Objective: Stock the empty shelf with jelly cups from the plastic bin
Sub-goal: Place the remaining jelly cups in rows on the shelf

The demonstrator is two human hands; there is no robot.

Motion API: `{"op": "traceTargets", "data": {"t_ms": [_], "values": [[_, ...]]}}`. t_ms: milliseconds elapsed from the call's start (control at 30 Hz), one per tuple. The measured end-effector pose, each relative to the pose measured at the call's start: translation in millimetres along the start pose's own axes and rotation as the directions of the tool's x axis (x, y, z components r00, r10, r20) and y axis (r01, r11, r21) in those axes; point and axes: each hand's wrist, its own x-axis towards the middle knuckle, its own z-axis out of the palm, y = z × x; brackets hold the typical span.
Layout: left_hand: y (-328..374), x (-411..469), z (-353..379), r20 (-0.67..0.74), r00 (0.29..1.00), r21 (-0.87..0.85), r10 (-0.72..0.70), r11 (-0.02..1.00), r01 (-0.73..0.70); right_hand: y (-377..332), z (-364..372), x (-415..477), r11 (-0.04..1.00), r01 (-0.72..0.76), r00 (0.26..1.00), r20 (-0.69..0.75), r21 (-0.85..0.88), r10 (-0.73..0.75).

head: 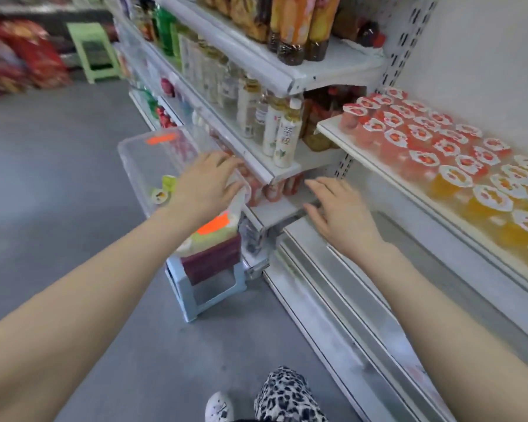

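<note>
Both arms are out. The left hand (208,184) lies on the right-hand rim of the clear plastic bin (125,147), fingers spread and mostly straight, gripping nothing. Right of the bin, the right hand (339,214) hovers palm down, fingers straight and loose, empty as well, just over the end of a low white shelf board (275,208). Inside the bin there's a yellow-green cup (169,182) touching a white-lidded one (159,196), with an orange sticker (160,137) on its far wall. Under the bin is a pale blue stool (195,293). Well to the right of the bin and higher up, the stocked shelf (342,132) carries packed rows of jelly cups: the red cups (409,135) on the side nearer the bin, the orange cups (482,202) on the side farther from it. Tea bottles (281,138) stand just beyond the bin, and everything is a bit blurred
</note>
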Motion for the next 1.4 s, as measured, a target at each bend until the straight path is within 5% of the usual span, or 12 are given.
{"op": "traceTargets", "data": {"t_ms": [467, 800, 1100, 1400], "values": [[-142.4, -32.2, 62.6, 0.206, 0.876, -0.026, -0.436, 0.892, 0.450, -67.8, 163.6, 162.6, 0.929, 0.266, 0.916, 0.234, 0.258, -0.327], [-187.3, 9.0, 130.6, 0.383, 0.741, 0.022, -0.551, 0.808, 0.589, -95.9, 304.7, 277.9, 0.912, 0.327, 0.664, 0.627, 0.246, -0.407], [-206.0, 25.2, 167.0, 0.468, 0.635, 0.172, -0.614, 0.768, 0.617, -121.3, 389.1, 323.0, 0.831, 0.545, 0.459, 0.790, 0.112, -0.407], [-220.6, 33.9, 190.6, 0.581, 0.492, 0.225, -0.649, 0.709, 0.669, -115.5, 383.0, 320.3, 0.849, 0.489, 0.362, 0.838, 0.201, -0.407]]}}
